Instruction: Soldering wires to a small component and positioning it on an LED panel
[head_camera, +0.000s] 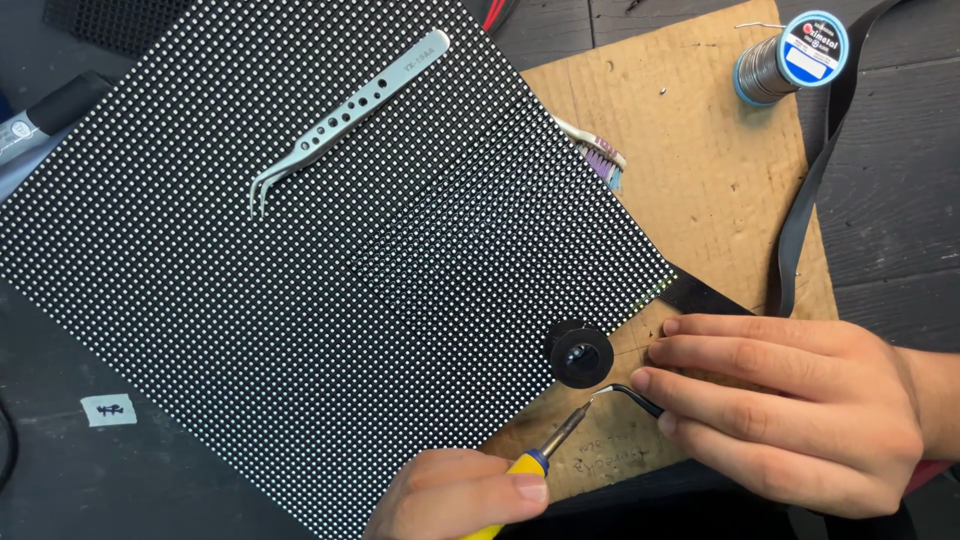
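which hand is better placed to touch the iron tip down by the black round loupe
Left. The left hand holds the yellow-handled soldering iron, its tip just below the black loupe. The right hand is busy pinching black curved tweezers that meet that tip.

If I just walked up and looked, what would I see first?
You'd first see the big black panel covered in rows of tiny white dots, filling the left and middle, with silver tweezers lying on top of it. Near the bottom, the left hand holds a yellow-handled soldering iron, whose tip meets the black tweezers held by the right hand, beside a small round black magnifier.
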